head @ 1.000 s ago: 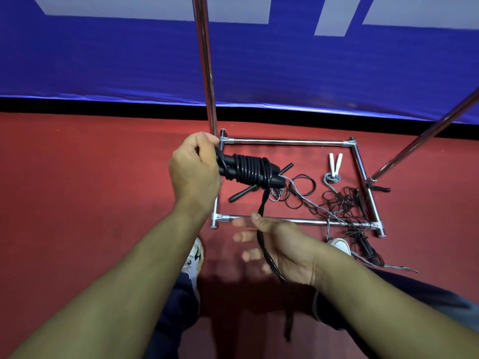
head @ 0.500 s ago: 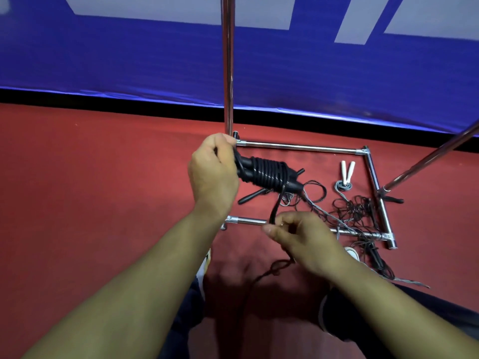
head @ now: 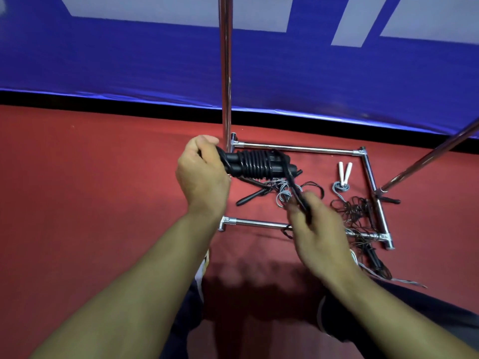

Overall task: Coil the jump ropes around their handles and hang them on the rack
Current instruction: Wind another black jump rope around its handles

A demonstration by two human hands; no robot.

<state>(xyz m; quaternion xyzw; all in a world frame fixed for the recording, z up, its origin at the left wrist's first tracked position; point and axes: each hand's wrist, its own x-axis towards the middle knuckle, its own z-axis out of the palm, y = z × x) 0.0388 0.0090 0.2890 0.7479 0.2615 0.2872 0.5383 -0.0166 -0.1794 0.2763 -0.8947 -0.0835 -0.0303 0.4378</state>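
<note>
Black rope lay wound in tight turns around a pair of black handles [head: 259,164], which the left hand [head: 202,174] gripped at their left end, fingers curled round them, above the red floor [head: 90,190]. From the coil's right end the free rope tail [head: 293,181] ran down and to the right into the right hand [head: 313,226], whose blurred fingers pinched it. Beneath them stood the chrome rack base [head: 298,149] — a rectangle of tubes with an upright pole [head: 225,73] at its far left corner. Inside the frame lay a white-handled rope [head: 344,173], a grey cord [head: 283,194] and a tangle of thin black ropes [head: 355,208] spilling over the near right corner. Beyond hung a blue banner [head: 129,60].
</note>
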